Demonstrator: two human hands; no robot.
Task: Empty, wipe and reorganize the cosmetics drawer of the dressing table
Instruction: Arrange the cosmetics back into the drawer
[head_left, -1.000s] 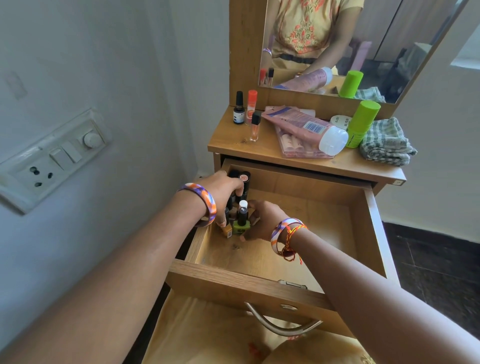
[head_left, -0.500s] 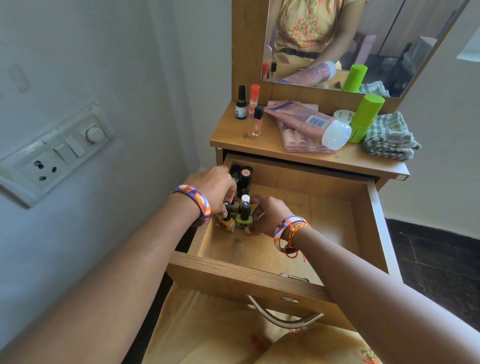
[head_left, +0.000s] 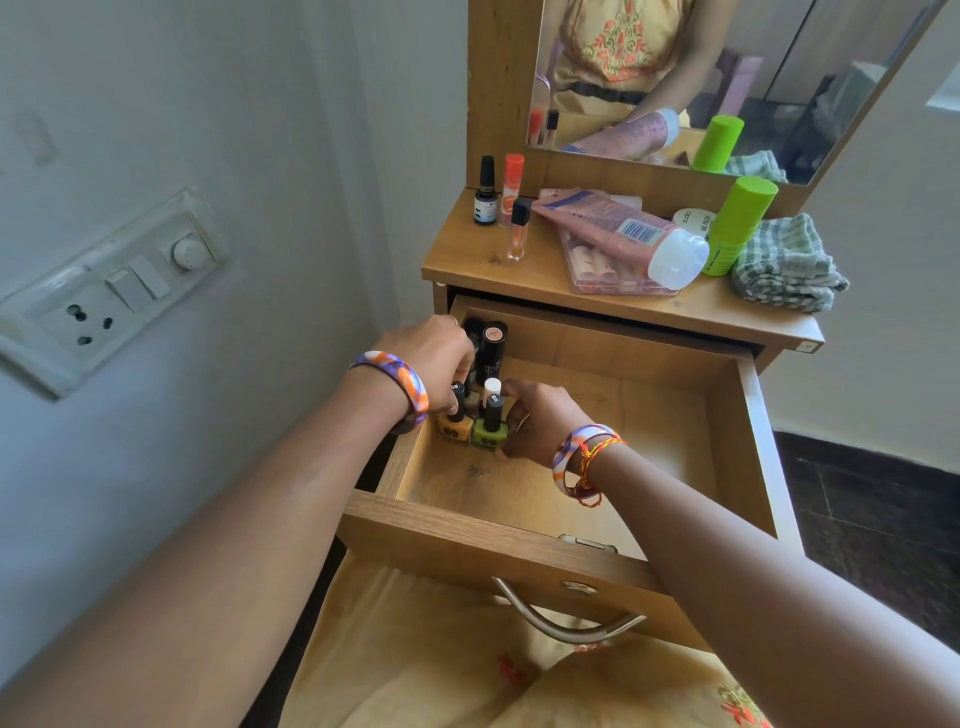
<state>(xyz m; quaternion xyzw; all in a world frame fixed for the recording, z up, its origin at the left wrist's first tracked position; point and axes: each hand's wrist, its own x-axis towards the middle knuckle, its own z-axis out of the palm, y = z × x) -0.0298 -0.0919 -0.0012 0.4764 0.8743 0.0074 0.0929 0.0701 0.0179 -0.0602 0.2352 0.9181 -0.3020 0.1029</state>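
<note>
Drawer (head_left: 748, 447): pulled out below the counter (head_left: 467, 260), with most of its floor bare.
Bottles: a tight cluster stands in the back-left corner, with an orange nail polish (head_left: 455, 423) touching a green nail polish (head_left: 489, 428) in front and tall dark tubes (head_left: 491, 348) behind.
Left hand (head_left: 431, 358): fingers curl down onto the orange bottle's cap and pinch it.
Right hand (head_left: 540, 421): fingers wrap the green bottle from the right side.
Risk, tipping: the bottles are narrow, upright and packed close, so a nudge sideways would likely topple the neighbours.
Risk, tubes: they stand tallest and look easiest to knock over.
Counter items: a pink tube (head_left: 623, 234), a green canister (head_left: 737, 223) and a checked cloth (head_left: 787, 265) remain to be placed.
</note>
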